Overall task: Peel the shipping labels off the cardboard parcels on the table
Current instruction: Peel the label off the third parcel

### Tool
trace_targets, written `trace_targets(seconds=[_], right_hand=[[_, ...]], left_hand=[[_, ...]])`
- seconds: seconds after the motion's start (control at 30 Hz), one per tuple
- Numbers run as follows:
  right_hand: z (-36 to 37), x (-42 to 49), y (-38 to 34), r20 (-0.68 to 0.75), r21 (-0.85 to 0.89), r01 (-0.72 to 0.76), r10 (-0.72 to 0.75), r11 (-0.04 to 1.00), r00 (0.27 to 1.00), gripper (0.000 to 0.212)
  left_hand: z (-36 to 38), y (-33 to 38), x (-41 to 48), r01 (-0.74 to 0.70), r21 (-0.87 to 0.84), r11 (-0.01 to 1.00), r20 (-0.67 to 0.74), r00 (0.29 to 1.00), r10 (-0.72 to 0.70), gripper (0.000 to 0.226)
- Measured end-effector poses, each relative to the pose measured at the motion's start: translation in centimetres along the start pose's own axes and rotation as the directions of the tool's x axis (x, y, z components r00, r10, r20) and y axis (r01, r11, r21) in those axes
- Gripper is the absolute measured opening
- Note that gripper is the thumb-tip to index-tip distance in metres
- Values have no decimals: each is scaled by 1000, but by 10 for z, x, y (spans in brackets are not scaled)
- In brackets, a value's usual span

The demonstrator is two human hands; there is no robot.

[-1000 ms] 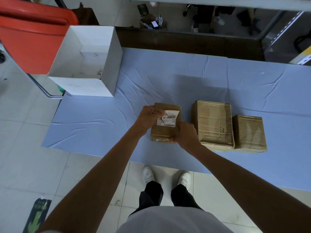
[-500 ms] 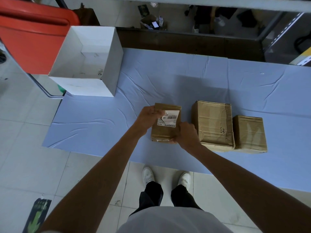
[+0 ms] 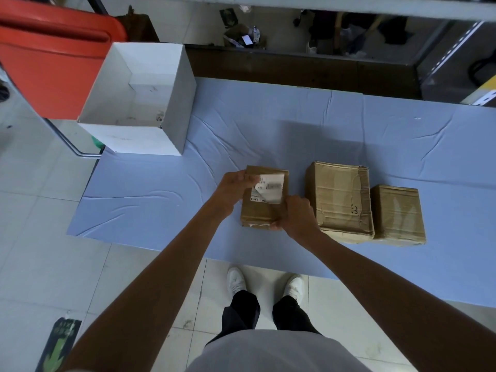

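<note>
1. Since half a second ago the shipping label (image 3: 272,186) has come further off. More of its left part is curled up, pale underside showing, and folded toward 3 o'clock. The parcels have not shifted.
2. The left hand (image 3: 234,187) sits at 9 o'clock of the label, with thumb and fingers pinching the freed left edge.
3. The label lies on the top face of the leftmost parcel (image 3: 257,213), on its far half, near the front edge of the table (image 3: 268,124). The part that looks stuck lies at 3 o'clock from the pinch, so the pull probably wants to run low and that way.
4. The right hand (image 3: 296,217) is at 5 o'clock of the label, its fingers curled round the parcel's near right corner to brace it.
5. At 3 o'clock stand the middle parcel (image 3: 338,197), just beside, and the small parcel (image 3: 397,210), which touches it. No label shows on their tops.
</note>
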State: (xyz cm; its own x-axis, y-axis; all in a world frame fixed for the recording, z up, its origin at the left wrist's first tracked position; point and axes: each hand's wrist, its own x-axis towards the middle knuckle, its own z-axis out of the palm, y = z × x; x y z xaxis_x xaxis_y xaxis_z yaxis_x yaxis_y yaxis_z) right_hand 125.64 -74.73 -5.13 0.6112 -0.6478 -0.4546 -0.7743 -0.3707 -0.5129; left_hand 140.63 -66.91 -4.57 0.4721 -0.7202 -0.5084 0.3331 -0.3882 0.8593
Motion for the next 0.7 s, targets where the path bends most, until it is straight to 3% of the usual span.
trace_targets(seconds=[0.1, 0.5, 0.7], right_hand=[[0, 1, 2, 10, -4, -15, 15, 1000, 1000, 53], [0, 0, 0, 16, 9, -16, 16, 1000, 1000, 55], [3, 1, 2, 3, 49, -3, 3, 999, 1000, 54]], left_hand=[[-4, 1, 1, 8, -78, 997, 12, 1000, -7, 18], [-4, -3, 2, -17, -7, 1000, -12, 1000, 17, 18], [-10, -4, 2, -7, -128, 992, -63, 998, -1, 15]])
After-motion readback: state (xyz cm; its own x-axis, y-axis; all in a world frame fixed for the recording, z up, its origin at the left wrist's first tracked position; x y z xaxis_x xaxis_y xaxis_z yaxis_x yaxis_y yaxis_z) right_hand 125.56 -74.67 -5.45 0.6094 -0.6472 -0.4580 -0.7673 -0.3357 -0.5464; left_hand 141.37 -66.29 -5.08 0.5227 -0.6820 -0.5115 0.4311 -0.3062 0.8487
